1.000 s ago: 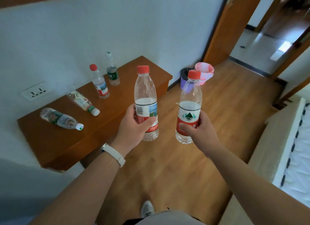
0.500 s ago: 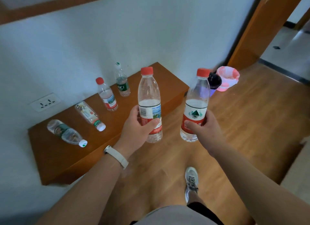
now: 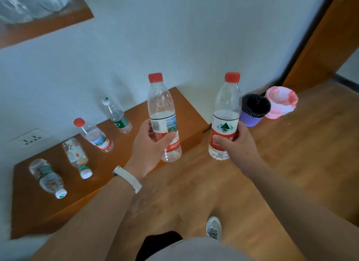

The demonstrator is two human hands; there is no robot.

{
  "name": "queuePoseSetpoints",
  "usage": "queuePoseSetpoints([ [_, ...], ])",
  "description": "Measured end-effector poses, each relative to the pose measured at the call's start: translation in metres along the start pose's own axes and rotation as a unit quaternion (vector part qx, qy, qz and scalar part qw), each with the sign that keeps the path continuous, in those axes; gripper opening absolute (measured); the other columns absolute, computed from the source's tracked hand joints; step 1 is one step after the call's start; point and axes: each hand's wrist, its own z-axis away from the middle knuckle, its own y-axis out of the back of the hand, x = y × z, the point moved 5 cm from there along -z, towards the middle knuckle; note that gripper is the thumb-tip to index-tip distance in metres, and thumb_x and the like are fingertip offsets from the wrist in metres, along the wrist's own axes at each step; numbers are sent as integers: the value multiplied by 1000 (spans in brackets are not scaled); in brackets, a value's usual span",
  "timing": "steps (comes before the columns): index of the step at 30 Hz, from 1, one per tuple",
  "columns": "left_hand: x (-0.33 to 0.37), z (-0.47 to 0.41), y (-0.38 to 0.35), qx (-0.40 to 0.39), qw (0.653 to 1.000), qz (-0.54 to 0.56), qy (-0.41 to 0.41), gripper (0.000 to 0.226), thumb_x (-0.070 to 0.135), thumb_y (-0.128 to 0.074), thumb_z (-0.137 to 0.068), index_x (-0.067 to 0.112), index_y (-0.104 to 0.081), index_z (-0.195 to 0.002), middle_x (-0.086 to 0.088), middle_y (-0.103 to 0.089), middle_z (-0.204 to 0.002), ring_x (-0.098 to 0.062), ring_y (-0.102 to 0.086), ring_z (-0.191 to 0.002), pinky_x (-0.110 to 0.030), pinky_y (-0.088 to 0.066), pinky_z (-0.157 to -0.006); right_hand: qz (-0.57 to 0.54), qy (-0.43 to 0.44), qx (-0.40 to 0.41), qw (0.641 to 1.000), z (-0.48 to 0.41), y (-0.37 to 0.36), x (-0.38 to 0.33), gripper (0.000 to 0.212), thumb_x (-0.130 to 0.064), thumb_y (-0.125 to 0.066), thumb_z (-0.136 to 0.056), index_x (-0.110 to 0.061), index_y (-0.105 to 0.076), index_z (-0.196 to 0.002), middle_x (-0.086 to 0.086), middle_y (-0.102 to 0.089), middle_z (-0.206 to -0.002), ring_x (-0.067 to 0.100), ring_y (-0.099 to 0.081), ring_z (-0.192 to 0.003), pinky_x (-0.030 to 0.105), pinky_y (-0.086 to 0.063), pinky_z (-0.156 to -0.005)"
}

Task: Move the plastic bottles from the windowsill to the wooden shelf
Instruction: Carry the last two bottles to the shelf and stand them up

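The left bottle (image 3: 160, 105) and the right bottle (image 3: 226, 105), both red-capped, are being held upright above the floor. The left hand (image 3: 147, 148) is curling fingers and thumb round one label, the right hand (image 3: 239, 144) round the other. Left of the left grip, the wooden shelf (image 3: 108, 160) is carrying a small red-capped bottle (image 3: 96, 137) and a green-labelled bottle (image 3: 119, 120) standing, and a pale-labelled bottle (image 3: 75, 155) and a crumpled bottle (image 3: 46, 175) lying.

No wording legible — red-label bottle (image 3: 225, 122) in right hand (image 3: 240, 148): green triangle logo; scenic-label bottle (image 3: 163, 107) in left hand (image 3: 148, 150): barcode, digits blurred.
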Motion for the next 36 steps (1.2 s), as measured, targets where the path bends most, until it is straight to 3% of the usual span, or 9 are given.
queuePoseSetpoints([
  [3,3,-11,-14,4,1000,5,14,56,37,-74,-84,24,-50,-133,12,-64,-117,-5,-64,-101,-21,-52,-81,-3,-7,-4,1000,-17,11,2,56,-20,-82,-78,-26,-52,-124,-12,-65,-108,4,-63,-97,19,-49,-74],
  [7,9,-30,-19,28,999,13,29,56,35,-74,-85,25,-49,-133,16,-63,-116,-3,-63,-101,-13,-48,-74,24,-14,-32,999,-43,10,2,61,-24,-82,-77,-25,-50,-129,-9,-63,-114,9,-63,-103,31,-54,-86],
  [11,2,-48,-18,48,998,12,39,52,30,-74,-86,27,-49,-132,20,-60,-112,1,-60,-98,-11,-45,-72,32,-6,-46,998,-69,-2,-2,57,-23,-82,-77,-26,-50,-124,-12,-64,-108,3,-63,-97,21,-52,-78],
  [18,-31,-99,-18,82,992,47,82,57,25,-77,-85,26,-48,-134,19,-60,-112,-1,-60,-100,-14,-46,-75,75,-6,-88,993,-125,-26,-6,57,-24,-84,-75,-29,-51,-122,-13,-65,-107,3,-64,-97,18,-50,-75],
  [22,-46,-142,-19,83,989,65,100,63,24,-78,-84,26,-42,-136,19,-57,-114,-2,-59,-103,-16,-48,-80,106,-8,-91,990,-169,-40,-13,56,-28,-84,-73,-33,-51,-118,-15,-66,-105,4,-65,-96,27,-54,-82],
  [26,-60,-188,-15,89,987,74,113,65,22,-79,-82,28,-37,-131,9,-56,-119,-12,-59,-107,-25,-51,-87,131,2,-114,985,-215,-63,-26,56,-26,-83,-75,-29,-50,-120,-12,-66,-109,3,-64,-97,24,-53,-81],
  [31,-79,-232,-10,119,984,51,121,72,18,-84,-76,23,-37,-130,13,-54,-108,-8,-60,-99,-10,-50,-65,154,2,-142,978,-260,-97,-27,58,-29,-82,-76,-27,-49,-124,-11,-64,-110,6,-63,-98,19,-51,-77],
  [33,-90,-248,-9,128,983,51,125,73,18,-84,-76,21,-38,-133,12,-54,-109,-12,-60,-101,-15,-52,-74,159,4,-158,975,-278,-110,-23,57,-29,-82,-76,-30,-48,-121,-14,-63,-108,6,-62,-97,16,-49,-74],
  [36,-107,-262,-10,148,977,46,147,73,18,-84,-76,22,-41,-134,6,-57,-115,-18,-59,-107,-31,-55,-89,162,-5,-177,971,-302,-131,-13,57,-34,-83,-73,-36,-47,-117,-16,-63,-106,8,-64,-97,26,-54,-80],
])
